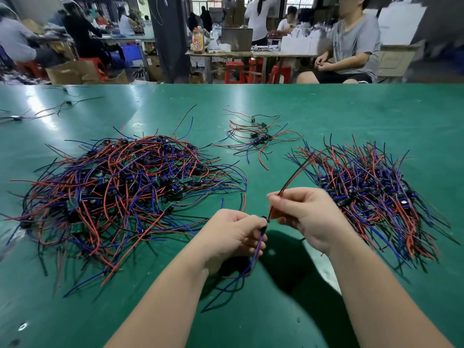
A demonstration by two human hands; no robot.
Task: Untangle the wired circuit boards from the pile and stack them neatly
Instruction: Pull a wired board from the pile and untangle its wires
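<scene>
Your left hand (236, 234) grips a small circuit board (263, 223) while your right hand (308, 214) pinches its red wire (298, 172), likely straightening it for the neat stack (371, 192) to that hand's right.

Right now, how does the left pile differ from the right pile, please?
The left pile is a wide tangle of looping wires; the right pile is narrower, its wires roughly parallel. Boards scatter through the left pile but band together in the right. Both have red, blue and black wires.
</scene>
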